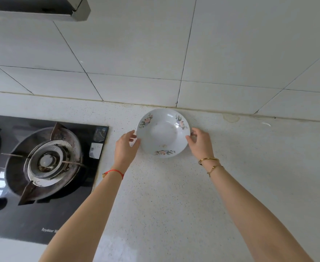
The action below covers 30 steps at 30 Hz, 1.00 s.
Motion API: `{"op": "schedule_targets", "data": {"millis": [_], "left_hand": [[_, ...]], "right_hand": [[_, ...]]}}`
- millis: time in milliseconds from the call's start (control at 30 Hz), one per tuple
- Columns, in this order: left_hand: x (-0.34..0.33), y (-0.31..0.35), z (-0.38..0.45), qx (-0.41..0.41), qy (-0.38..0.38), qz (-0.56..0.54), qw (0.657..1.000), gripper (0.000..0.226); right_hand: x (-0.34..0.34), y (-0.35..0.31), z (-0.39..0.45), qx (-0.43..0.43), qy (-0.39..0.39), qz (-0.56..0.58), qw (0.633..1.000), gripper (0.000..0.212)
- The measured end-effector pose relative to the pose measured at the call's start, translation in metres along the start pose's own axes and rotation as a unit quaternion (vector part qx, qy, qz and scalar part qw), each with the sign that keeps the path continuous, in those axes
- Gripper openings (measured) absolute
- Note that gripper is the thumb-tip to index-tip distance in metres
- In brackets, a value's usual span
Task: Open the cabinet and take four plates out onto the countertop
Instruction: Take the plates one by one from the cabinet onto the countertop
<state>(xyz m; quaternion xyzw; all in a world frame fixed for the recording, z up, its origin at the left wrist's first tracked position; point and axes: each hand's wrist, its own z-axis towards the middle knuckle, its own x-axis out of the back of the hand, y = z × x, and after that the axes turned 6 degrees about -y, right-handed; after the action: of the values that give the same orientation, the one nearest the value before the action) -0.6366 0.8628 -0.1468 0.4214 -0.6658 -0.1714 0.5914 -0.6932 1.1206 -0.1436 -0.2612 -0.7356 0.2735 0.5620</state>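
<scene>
The left hand [126, 146] and the right hand [200, 141] are pinching opposite edges of a white floral plate [163, 133], fingers curled on the rim, just right of the frame's middle. Holding it from both sides is keeping it level while it is sitting low over the speckled desk [174, 195] (whether it is already resting there I cannot tell). It is lying close to the tiled wall [136, 63], likely leaving room in front for three more. The gas stove [47, 161] is filling the left of the frame.
</scene>
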Motion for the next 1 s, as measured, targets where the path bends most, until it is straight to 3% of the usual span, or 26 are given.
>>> {"op": "schedule_targets", "data": {"millis": [233,533,1000], "left_hand": [[0.034,0.014,-0.054,-0.078,0.031,0.103,0.991,0.048],[0.064,0.028,-0.159,-0.177,0.047,0.195,0.964,0.041],[0.041,0.017,-0.346,-0.197,0.078,0.220,0.952,0.036]], "right_hand": [[0.031,-0.004,-0.056,0.067,0.036,-0.106,0.991,0.042],[0.058,-0.003,-0.169,0.131,0.066,-0.157,0.977,0.044],[0.080,0.039,-0.341,0.168,0.098,-0.123,0.973,0.042]]}}
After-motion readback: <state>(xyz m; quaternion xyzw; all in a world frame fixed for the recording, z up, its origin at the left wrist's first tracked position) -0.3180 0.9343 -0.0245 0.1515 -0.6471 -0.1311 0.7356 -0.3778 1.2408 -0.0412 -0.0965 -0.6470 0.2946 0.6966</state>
